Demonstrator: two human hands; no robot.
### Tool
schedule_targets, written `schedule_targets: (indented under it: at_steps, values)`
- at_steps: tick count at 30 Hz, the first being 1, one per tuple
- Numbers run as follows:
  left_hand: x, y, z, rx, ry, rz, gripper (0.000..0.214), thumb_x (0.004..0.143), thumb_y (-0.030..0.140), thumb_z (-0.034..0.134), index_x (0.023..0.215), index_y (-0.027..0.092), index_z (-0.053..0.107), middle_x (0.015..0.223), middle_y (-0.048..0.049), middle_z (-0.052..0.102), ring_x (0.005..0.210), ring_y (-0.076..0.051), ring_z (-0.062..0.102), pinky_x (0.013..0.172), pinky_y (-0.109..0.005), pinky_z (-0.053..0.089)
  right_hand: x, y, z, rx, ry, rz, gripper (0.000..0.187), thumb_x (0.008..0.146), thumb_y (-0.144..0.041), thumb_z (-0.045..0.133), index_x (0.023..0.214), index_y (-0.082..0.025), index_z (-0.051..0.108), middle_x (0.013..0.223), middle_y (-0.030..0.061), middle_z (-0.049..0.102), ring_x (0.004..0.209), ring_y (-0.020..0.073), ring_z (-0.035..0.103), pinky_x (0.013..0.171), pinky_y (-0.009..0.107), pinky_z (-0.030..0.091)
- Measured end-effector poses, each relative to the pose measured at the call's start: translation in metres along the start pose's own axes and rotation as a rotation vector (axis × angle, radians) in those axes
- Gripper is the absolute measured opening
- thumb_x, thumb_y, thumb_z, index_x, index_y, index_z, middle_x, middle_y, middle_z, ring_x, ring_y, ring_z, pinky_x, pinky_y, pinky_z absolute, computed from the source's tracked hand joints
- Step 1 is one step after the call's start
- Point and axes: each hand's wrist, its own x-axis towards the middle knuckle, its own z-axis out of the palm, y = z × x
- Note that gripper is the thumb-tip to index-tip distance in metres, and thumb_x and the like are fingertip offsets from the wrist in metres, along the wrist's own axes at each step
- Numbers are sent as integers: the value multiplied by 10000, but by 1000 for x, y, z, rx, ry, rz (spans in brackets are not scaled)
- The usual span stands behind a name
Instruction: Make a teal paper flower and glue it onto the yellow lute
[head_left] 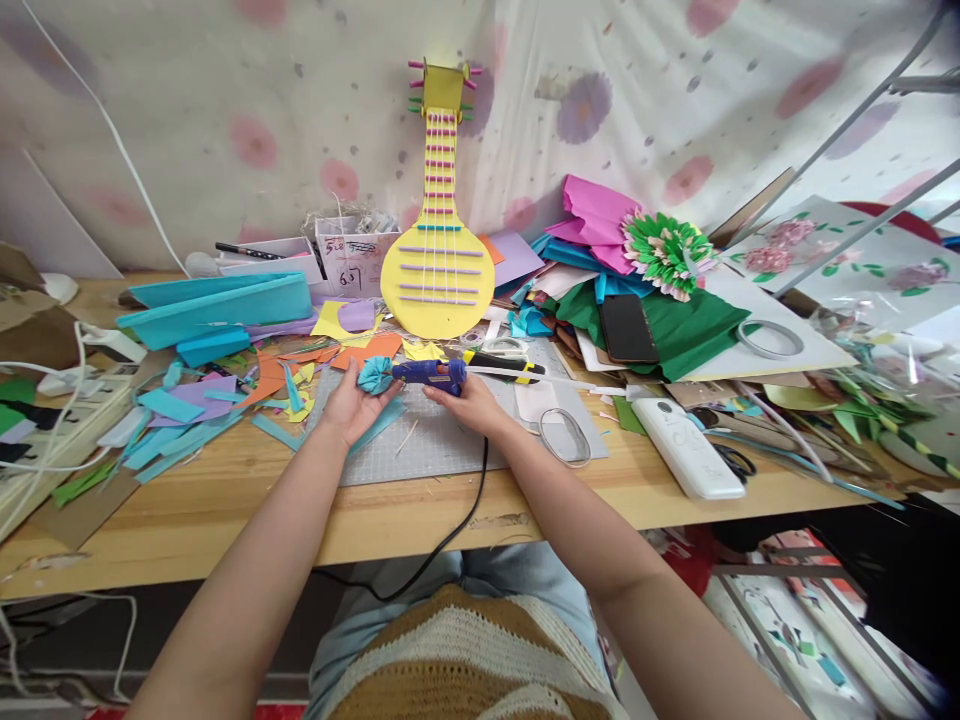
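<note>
My left hand (351, 405) is closed around a blue crumpled paper flower (375, 374) above the left part of the grey cutting mat (420, 458). In my right hand (472, 402) is a blue hot glue gun (430, 375), its nozzle end turned left against or very close to the flower. A white glue stick (525, 376) sticks out of the gun's back to the right. From its handle a black cord (474, 505) runs down over the table edge. Whether the nozzle touches the paper I cannot tell.
A yellow paper lute (437, 270) leans upright at the back. Coloured paper scraps (180, 405) cover the left side. To the right are a tape roll (564, 437), a phone (628, 328), a white power bank (688, 448), scissors (735, 461) and a green-and-pink paper flower (667, 250).
</note>
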Motion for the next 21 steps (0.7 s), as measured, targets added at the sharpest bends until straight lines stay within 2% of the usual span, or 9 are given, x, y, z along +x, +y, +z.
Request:
schedule_targets:
  at_steps: [6, 21]
  values:
    - [0, -1, -1, 4, -7, 23, 407, 931, 404, 326, 900, 111, 607, 876, -86, 671, 808, -140, 646, 726, -276, 563, 1, -1, 4, 4, -10, -42, 394, 751, -506, 591, 973, -189, 668, 929, 36, 688, 875, 201, 621, 802, 326, 473]
    - [3, -2, -5, -21, -60, 26, 356, 928, 381, 363, 945, 116, 599, 909, -86, 680, 849, -133, 643, 793, -299, 549, 3, 5, 6, 40, 7, -46, 375, 750, -506, 605, 968, -207, 665, 944, 27, 692, 914, 203, 629, 852, 352, 477]
